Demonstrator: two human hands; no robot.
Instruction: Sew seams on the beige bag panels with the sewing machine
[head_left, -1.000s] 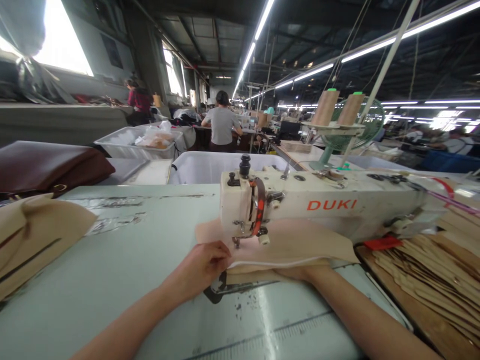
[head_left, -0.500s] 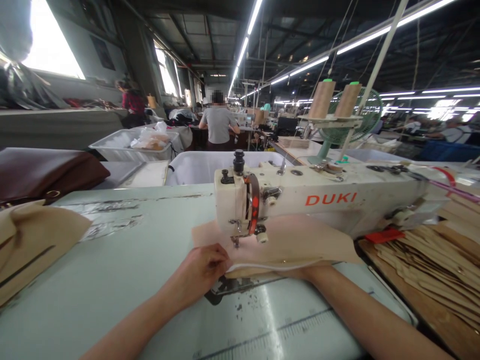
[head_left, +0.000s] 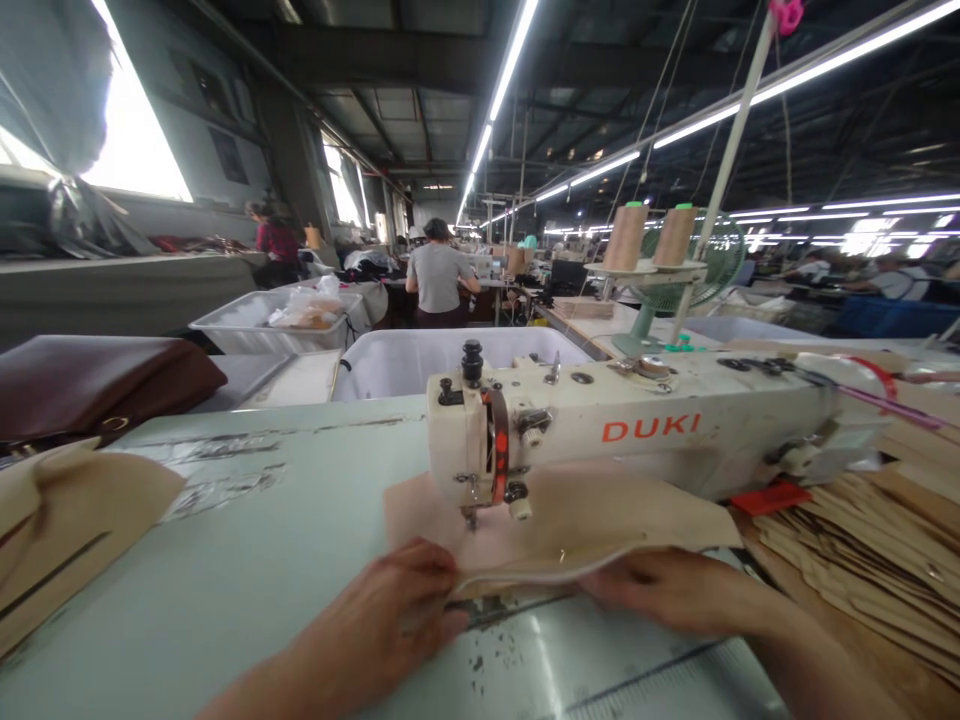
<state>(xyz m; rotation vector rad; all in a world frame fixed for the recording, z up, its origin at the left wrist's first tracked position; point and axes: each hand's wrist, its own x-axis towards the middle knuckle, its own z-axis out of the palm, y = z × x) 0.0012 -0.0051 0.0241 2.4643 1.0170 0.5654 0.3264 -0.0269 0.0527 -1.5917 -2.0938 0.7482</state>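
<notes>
A beige leather piece (head_left: 592,515) lies folded under the needle of a white DUKI sewing machine (head_left: 645,425) on a pale green table (head_left: 247,570). My left hand (head_left: 390,615) pinches the near left edge of the piece, fingers closed on it just below the needle. My right hand (head_left: 675,590) grips the near right edge, fingers curled under the lifted fold. Both hands are slightly blurred by motion.
Stacked beige pieces (head_left: 67,520) and a brown leather bag (head_left: 97,375) lie at the left. Cut strips (head_left: 862,550) pile up at the right. White bins (head_left: 420,360) stand behind the table. Thread cones (head_left: 649,235) and a fan are behind the machine. Other people work in the distance.
Both hands have drawn back toward me along the near edge of the piece. My right hand has come out from under the fold and now shows. The view tilted slightly downward.
</notes>
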